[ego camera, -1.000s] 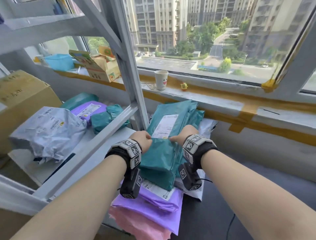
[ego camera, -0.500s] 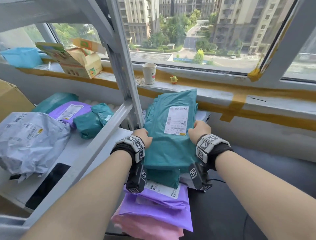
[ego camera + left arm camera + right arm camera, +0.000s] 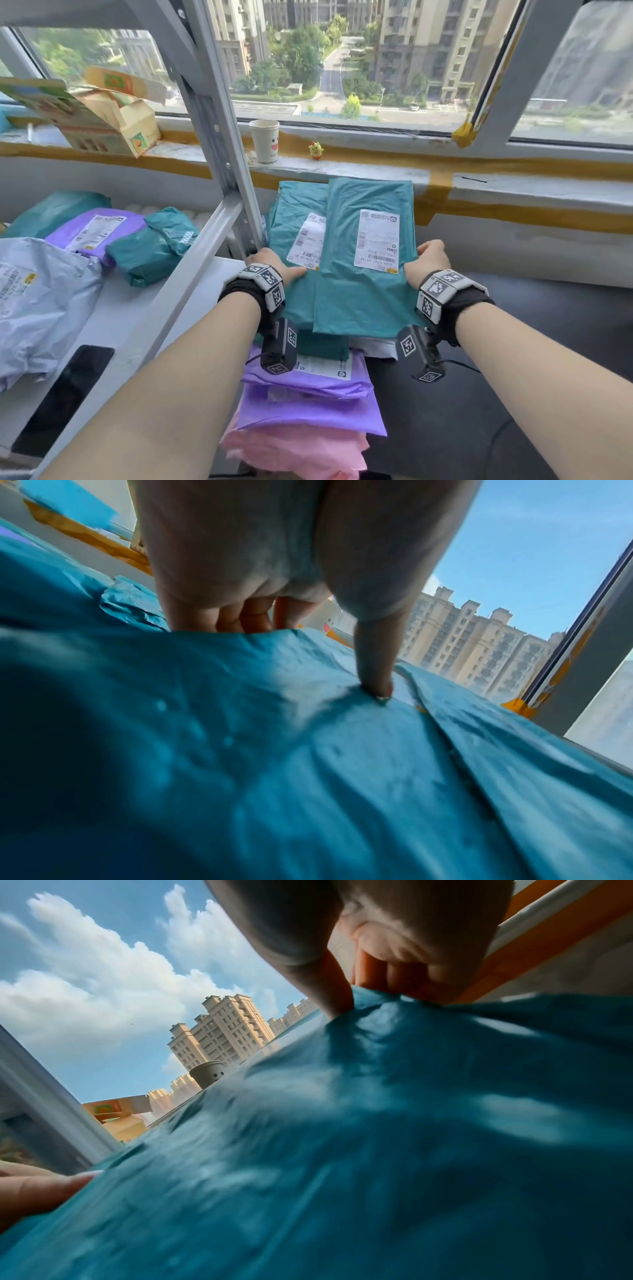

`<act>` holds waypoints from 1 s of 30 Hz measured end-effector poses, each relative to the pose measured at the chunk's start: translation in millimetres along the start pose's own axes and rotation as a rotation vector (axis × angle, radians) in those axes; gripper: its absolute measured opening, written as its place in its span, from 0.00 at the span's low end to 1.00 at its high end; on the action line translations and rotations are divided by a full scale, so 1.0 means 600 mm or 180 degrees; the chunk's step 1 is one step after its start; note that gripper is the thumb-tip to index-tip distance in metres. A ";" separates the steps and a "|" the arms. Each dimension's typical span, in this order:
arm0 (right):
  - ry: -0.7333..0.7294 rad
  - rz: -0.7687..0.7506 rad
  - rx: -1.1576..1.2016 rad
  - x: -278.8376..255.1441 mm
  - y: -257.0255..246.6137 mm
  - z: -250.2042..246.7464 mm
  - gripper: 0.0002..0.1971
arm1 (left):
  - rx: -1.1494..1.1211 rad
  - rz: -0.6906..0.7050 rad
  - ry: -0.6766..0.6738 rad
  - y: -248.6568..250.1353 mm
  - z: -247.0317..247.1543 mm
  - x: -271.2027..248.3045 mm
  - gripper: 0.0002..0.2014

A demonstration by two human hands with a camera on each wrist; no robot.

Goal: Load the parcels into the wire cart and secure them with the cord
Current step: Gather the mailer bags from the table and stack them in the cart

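Both hands grip teal parcels [image 3: 363,274] w/ white labels, L [image 3: 274,265] & R [image 3: 430,260] edges

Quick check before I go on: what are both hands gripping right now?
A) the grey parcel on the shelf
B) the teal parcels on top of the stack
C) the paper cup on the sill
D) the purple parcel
B: the left hand and right hand hold opposite side edges of the teal parcels lying atop the stack, thumbs on top and fingers curled under, as both wrist views show.

shipping labels [image 3: 376,241] on teal parcels [image 3: 363,291], print unreadable
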State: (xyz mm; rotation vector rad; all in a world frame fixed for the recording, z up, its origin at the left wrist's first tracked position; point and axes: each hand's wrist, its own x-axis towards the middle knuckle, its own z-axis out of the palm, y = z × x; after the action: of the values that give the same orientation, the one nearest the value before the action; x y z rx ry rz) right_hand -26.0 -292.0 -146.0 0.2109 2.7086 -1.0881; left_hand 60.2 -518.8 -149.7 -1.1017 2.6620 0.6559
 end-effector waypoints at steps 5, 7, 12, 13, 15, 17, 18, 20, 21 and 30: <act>-0.0182 0.0024 -0.0089 -0.010 0.010 -0.011 0.11 | -0.0257 0.0336 -0.0034 0.000 -0.026 -0.012 0.13; -0.0165 0.0053 0.0068 -0.017 0.016 -0.018 0.10 | -0.0355 0.0466 -0.0026 0.005 -0.036 -0.023 0.13; 0.0024 0.0129 0.0561 -0.046 0.038 -0.043 0.12 | -0.0559 0.0801 0.0099 0.030 -0.048 -0.055 0.21; 0.0099 0.0128 0.0642 -0.053 0.044 -0.052 0.12 | -0.0629 0.0895 0.0082 0.038 -0.049 -0.061 0.21; 0.0240 0.0135 0.0725 -0.059 0.055 -0.067 0.13 | -0.0850 0.1006 0.0100 0.051 -0.050 -0.067 0.17; 0.0420 0.0194 0.0831 -0.066 0.076 -0.087 0.13 | -0.0905 0.1151 0.0146 0.070 -0.048 -0.086 0.14; 0.0543 0.0204 0.0873 -0.070 0.085 -0.099 0.14 | -0.0878 0.1239 0.0194 0.080 -0.045 -0.094 0.14; 0.0798 0.0210 0.0934 -0.078 0.105 -0.126 0.14 | -0.0798 0.1423 0.0231 0.105 -0.041 -0.116 0.14; 0.0917 0.0218 0.0968 -0.081 0.116 -0.142 0.14 | -0.0734 0.1496 0.0233 0.118 -0.039 -0.128 0.15; 0.1649 0.0388 0.1049 -0.138 0.282 -0.342 0.14 | -0.0565 0.2284 0.0330 0.302 0.019 -0.284 0.17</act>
State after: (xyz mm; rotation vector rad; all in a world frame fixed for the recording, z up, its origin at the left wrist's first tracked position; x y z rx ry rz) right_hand 60.0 -32.5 -93.5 0.8013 2.8607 -1.6243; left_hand 52.4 -293.3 -44.0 -0.1661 3.1245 0.9776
